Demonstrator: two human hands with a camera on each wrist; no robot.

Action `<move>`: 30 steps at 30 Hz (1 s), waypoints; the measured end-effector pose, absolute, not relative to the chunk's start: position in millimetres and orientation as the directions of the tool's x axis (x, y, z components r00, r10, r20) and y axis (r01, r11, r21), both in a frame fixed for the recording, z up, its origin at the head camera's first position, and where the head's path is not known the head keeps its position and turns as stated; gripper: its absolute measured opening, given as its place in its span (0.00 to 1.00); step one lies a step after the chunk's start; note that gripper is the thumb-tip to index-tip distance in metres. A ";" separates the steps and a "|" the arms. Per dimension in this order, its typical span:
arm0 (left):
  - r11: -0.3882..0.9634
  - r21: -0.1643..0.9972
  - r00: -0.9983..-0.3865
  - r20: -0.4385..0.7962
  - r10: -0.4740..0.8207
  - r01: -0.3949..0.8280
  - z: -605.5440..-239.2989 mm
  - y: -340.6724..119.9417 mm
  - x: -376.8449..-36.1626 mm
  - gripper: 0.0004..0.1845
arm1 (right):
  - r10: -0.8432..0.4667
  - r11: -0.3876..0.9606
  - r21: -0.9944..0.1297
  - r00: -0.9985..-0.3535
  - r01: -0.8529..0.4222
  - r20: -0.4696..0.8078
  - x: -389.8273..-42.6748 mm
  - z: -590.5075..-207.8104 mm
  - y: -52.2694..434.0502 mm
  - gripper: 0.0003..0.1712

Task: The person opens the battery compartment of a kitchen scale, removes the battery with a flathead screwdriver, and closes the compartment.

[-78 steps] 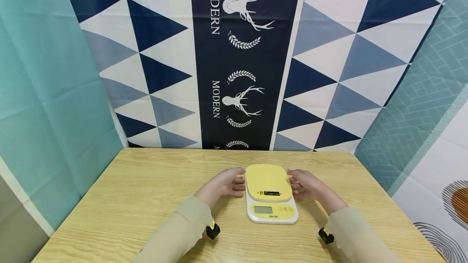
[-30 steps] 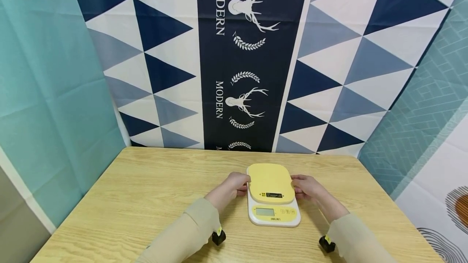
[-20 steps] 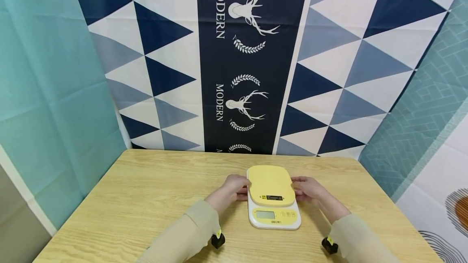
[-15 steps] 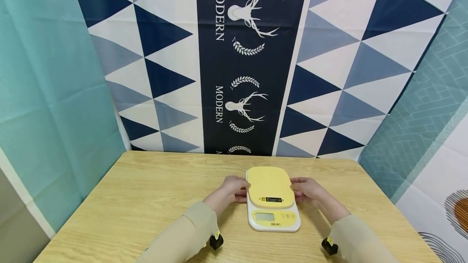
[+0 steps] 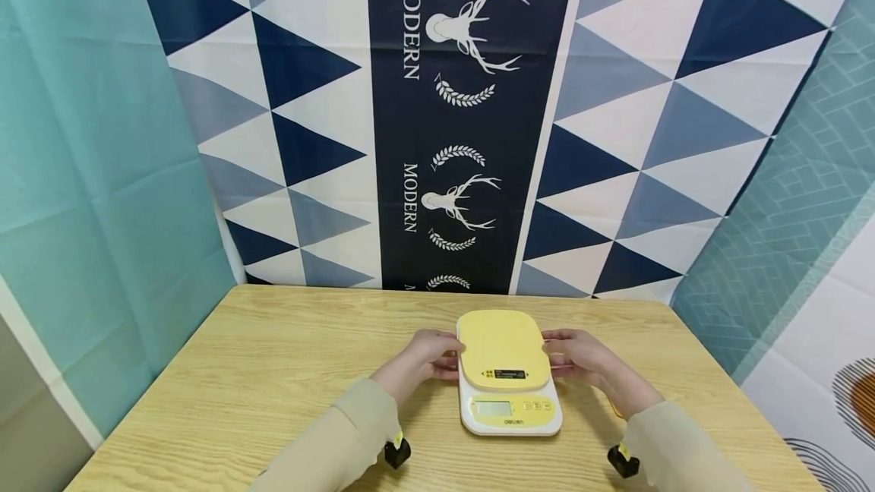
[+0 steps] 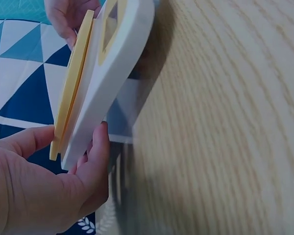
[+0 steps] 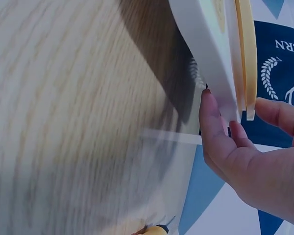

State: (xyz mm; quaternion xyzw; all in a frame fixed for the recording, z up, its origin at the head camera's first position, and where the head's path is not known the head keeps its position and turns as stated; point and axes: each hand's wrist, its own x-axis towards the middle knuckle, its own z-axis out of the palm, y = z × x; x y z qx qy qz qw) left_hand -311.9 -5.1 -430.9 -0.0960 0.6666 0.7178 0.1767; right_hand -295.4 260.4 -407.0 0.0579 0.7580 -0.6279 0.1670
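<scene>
**Two hands on the yellow scale, low centre of frame**

Low and just right of centre in the head view sits the flat kitchen scale with a yellow weighing plate and white plastic base (image 5: 509, 374), display end toward the person, on the pale wood-grain table (image 5: 273, 370). The left hand (image 5: 422, 355) has it by the left edge, the right hand (image 5: 581, 359) by the right edge, both up at the far, plate end. Up close in the left wrist view, the thumb lies on the yellow plate's rim and the fingers (image 6: 95, 156) curl under the white base: a real pinch. The right wrist view shows the mirror image, fingers (image 7: 210, 122) under the base, thumb on top. So both hands are clamped on the scale. It looks light and rigid, smooth plastic that could slide in a loose hold; the plate floats on its sensor, so the base edges are the safer place to grip, I'd say. Behind, a blue-and-white triangle cloth with deer print (image 5: 451, 97) hangs.
</scene>
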 end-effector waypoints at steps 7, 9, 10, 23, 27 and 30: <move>-0.034 0.927 -0.920 -0.365 0.147 -0.373 -421.8 -13.3 -308.5 0.20 | -0.120 0.223 -0.935 -0.944 0.277 -0.309 -293.5 -402.1 257.3 0.32; -0.040 0.929 -0.920 -0.359 0.157 -0.369 -419.6 -15.7 -307.7 0.21 | -0.128 0.226 -0.937 -0.946 0.265 -0.298 -292.4 -399.9 256.5 0.32; -0.043 0.929 -0.921 -0.356 0.161 -0.367 -418.3 -16.9 -307.3 0.22 | -0.135 0.228 -0.939 -0.947 0.257 -0.292 -291.9 -398.6 256.2 0.32; -0.033 0.950 -0.932 -0.298 0.207 -0.312 -402.0 -33.7 -301.4 0.24 | -0.197 0.209 -0.951 -0.942 0.230 -0.271 -286.7 -380.3 250.4 0.36; -0.031 0.956 -0.933 -0.277 0.231 -0.291 -399.6 -39.6 -301.3 0.25 | -0.230 0.206 -0.959 -0.942 0.198 -0.244 -285.3 -375.4 249.6 0.36; -0.047 0.960 -0.933 -0.255 0.254 -0.275 -398.5 -44.1 -302.2 0.26 | -0.240 0.207 -0.963 -0.945 0.171 -0.220 -284.5 -371.2 248.4 0.36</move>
